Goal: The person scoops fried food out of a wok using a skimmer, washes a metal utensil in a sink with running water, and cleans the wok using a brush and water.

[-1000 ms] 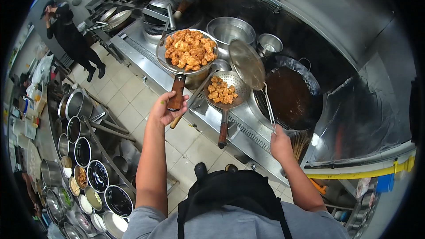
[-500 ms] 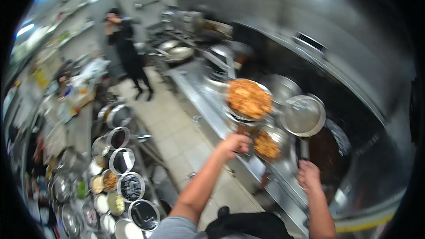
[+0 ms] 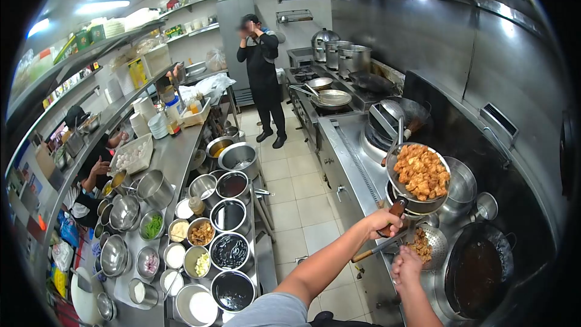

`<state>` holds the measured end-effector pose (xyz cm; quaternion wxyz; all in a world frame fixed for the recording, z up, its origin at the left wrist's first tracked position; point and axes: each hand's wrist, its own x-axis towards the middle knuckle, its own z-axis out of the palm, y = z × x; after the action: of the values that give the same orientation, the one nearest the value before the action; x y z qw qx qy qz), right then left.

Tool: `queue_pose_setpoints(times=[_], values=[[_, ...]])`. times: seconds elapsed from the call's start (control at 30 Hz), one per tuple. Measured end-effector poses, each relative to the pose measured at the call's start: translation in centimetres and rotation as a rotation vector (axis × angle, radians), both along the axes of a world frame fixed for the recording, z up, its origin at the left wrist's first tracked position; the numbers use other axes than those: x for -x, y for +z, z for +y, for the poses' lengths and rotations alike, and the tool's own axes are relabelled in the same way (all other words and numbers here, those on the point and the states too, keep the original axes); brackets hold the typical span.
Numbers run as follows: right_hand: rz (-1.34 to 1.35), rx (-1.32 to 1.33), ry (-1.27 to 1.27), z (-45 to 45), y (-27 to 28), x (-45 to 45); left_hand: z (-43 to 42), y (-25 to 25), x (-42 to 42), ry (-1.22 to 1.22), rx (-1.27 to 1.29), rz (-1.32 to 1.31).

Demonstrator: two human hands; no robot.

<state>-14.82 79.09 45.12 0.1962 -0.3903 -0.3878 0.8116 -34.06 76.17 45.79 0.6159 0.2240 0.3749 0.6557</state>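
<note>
My left hand (image 3: pixel 387 224) is closed round the dark wooden handle of a round strainer (image 3: pixel 392 172), heaped with golden-brown fried pieces (image 3: pixel 422 172). Just below it, my right hand (image 3: pixel 407 267) has curled fingers beside a perforated ladle (image 3: pixel 437 245) that holds smaller fried pieces (image 3: pixel 420 243). What the right hand grips is hidden. A light wooden handle (image 3: pixel 370 251) lies between the hands, pointing left. To the right sits a large wok (image 3: pixel 478 269) with dark brown liquid.
Steel bowls (image 3: pixel 460 184) stand behind the strainer. Pots of dark sauce (image 3: pixel 230 251) and bowls of ingredients line the left counter (image 3: pixel 187 163). A person in black (image 3: pixel 264 79) stands in the aisle, hands at the face. Another person's hand (image 3: pixel 100 166) shows far left.
The view has swung up and left. The heaped strainer stays in my left hand. My right hand has left the mesh strainer's handle and moved beside the perforated ladle.
</note>
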Motion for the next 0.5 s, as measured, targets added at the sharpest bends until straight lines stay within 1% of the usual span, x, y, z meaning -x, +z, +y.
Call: queue_pose_setpoints(times=[0.07,0.1,0.13,0.17,0.2,0.23,0.27,0.3,0.33,0.4,0.5], values=[[0.018,0.022,-0.002,-1.2,-0.5,2.5,0.6,-2.5,0.7,-0.035,0.038,-0.09],[0.079,0.081,0.038,-1.4,-1.0,3.6,1.2,-4.6,1.5,-0.043,0.13,-0.03],[0.08,0.098,0.096,-1.7,-1.3,4.4,0.4,-4.9,1.5,-0.098,0.133,-0.001],[0.067,0.092,0.123,-2.0,-1.8,4.9,0.1,-5.3,1.9,-0.065,0.221,0.154],[0.013,0.088,0.161,-2.6,-1.1,4.5,0.5,-7.9,3.5,-0.116,0.244,0.237],[-0.001,0.042,0.232,-3.0,-1.4,3.5,-0.2,-6.4,3.5,-0.13,0.243,0.223],[-0.039,-0.008,0.23,-3.8,-1.8,2.6,-0.2,-6.0,3.7,-0.144,0.241,0.076],[-0.066,-0.067,0.257,-4.0,-2.3,1.4,-0.6,-4.6,3.2,-0.114,0.199,-0.032],[-0.096,-0.047,0.208,-3.9,-3.0,-0.8,-0.5,-4.7,3.5,-0.116,0.207,-0.125],[-0.189,0.059,0.575,-3.7,-3.7,-4.4,-0.5,-4.5,3.5,-0.156,0.204,-0.206],[-0.394,-0.003,0.645,-3.3,-4.7,-10.0,-1.1,-5.1,3.9,-0.144,0.193,-0.204]])
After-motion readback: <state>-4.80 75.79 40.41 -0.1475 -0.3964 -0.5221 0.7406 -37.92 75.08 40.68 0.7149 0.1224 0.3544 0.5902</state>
